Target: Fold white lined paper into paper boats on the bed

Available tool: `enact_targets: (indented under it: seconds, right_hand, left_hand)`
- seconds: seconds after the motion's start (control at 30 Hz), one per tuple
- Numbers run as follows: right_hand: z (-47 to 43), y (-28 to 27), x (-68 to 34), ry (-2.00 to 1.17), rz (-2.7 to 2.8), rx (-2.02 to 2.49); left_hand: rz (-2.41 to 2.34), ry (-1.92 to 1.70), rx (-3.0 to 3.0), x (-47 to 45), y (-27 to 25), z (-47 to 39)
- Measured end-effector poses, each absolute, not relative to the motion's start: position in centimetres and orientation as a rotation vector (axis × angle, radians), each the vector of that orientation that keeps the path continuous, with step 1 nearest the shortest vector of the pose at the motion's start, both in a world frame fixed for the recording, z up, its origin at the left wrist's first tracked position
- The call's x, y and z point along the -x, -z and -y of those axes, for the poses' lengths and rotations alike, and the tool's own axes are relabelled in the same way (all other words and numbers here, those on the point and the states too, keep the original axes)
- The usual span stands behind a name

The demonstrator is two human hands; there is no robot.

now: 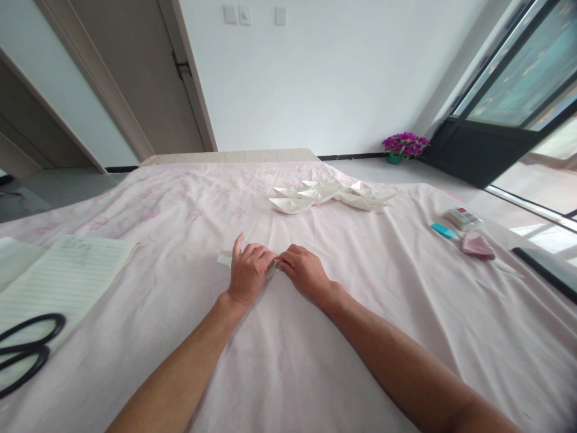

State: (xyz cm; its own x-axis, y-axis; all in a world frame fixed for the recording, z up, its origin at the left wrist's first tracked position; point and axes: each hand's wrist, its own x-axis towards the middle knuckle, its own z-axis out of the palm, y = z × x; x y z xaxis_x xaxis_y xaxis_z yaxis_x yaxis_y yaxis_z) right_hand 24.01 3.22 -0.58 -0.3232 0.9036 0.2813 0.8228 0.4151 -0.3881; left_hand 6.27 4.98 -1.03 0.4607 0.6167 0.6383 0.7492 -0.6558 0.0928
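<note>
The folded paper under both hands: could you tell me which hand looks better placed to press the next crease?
Probably the left hand: it lies flat over the folded paper, covering most of it. The right hand meets the paper only at its fingers, by the near edge, so it seems better placed to steady.

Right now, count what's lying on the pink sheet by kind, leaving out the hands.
Paper boats: cluster, count unclear, at least 4
Paper being folded: 1
Lined pad: 1
Scissors: 1
Small items at right: 3
Total: at least 10
</note>
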Motion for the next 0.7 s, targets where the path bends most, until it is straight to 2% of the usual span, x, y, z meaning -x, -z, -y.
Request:
enact_targets:
  seconds: [0.27,0.7]
  right_hand:
    - [-3.0,-0.3,-23.6,-0.134,2.285,1.555]
    - [-2.7,0.2,-23.9,-0.174,2.242,1.527]
  left_hand:
    - [1.16,0.983,2.578,-6.0,0.2,-4.2]
    - [1.17,0.953,2.513,-5.7,0.6,-4.4]
